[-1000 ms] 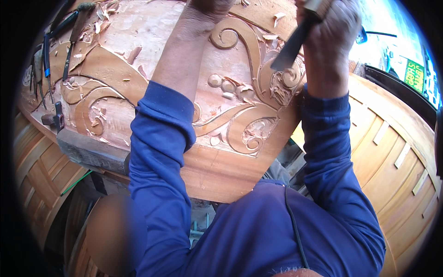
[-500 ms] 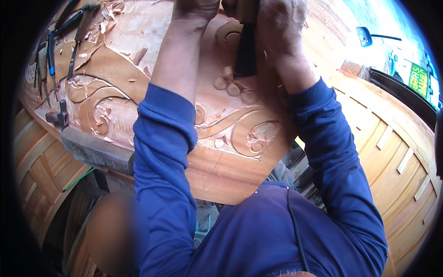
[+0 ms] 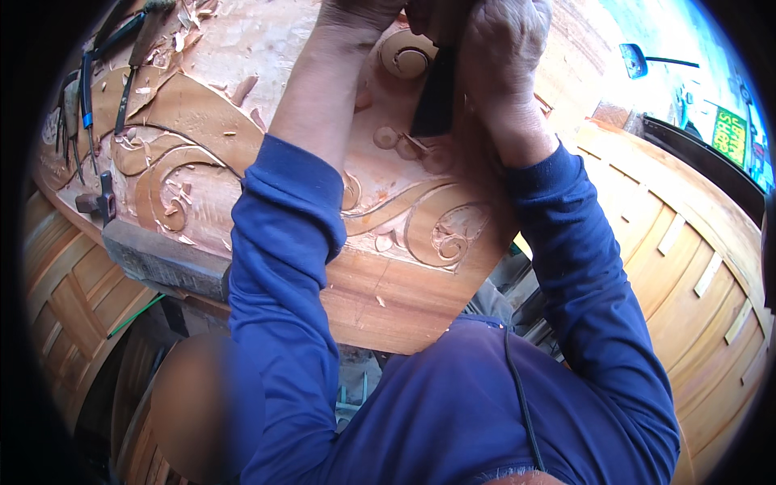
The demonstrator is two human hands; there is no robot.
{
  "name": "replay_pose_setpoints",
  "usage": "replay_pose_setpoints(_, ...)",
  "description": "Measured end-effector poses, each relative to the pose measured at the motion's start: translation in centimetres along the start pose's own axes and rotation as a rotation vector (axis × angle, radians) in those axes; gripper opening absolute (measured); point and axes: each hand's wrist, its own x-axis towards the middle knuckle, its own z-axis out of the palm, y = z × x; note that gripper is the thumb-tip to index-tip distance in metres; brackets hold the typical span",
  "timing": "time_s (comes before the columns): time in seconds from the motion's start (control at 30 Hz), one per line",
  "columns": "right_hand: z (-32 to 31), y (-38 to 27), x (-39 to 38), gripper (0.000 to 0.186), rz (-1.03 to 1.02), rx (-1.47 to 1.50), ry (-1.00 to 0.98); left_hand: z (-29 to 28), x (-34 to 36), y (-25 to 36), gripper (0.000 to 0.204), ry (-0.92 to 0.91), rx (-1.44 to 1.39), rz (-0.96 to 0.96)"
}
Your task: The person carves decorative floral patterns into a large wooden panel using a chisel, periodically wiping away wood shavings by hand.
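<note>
At the top edge, my left hand (image 3: 362, 14) and my right hand (image 3: 508, 44) are closed on either side of a broad-bladed chisel (image 3: 433, 95). Its wooden handle is in shadow, and the top edge cuts off part of the fingers. The wide dark blade slants down toward me over a carved wooden panel (image 3: 388, 283). Just below the blade tip lies a row of small round carved bosses (image 3: 385, 137), one of them shaded. A carved spiral (image 3: 406, 55) shows left of the blade, and scrolls (image 3: 440, 226) run along the panel's near side.
Several carving tools (image 3: 87, 97) lie at the far left among shavings (image 3: 190, 24). A dark hammer-like head (image 3: 103, 202) and a grey squared block (image 3: 166, 259) sit along the panel's left edge. Slatted wooden panelling (image 3: 679, 242) stands at right. A vehicle mirror (image 3: 634, 61) shows beyond.
Both hands and the chisel have shifted slightly right, and the blade leans a little more. More of the carved spiral shows. A small chip now lies on the panel's near part.
</note>
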Motion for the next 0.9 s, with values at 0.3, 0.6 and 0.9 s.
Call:
replay_pose_setpoints(0.3,-0.5,-1.7,-1.9,0.039,-0.329,-0.336,0.227,3.9,-0.3,-3.2,0.032,-0.182,-0.124,-0.206)
replay_pose_setpoints(0.6,1.9,-5.8,-2.1,0.043,-0.116,-0.012,0.174,3.0,-0.9,1.1,0.075,0.1,0.18,-0.106)
replay_pose_setpoints(0.9,1.9,-1.5,0.7,0.042,-0.006,-0.381,0.139,0.2,0.0,0.5,0.056,0.101,0.101,-0.048)
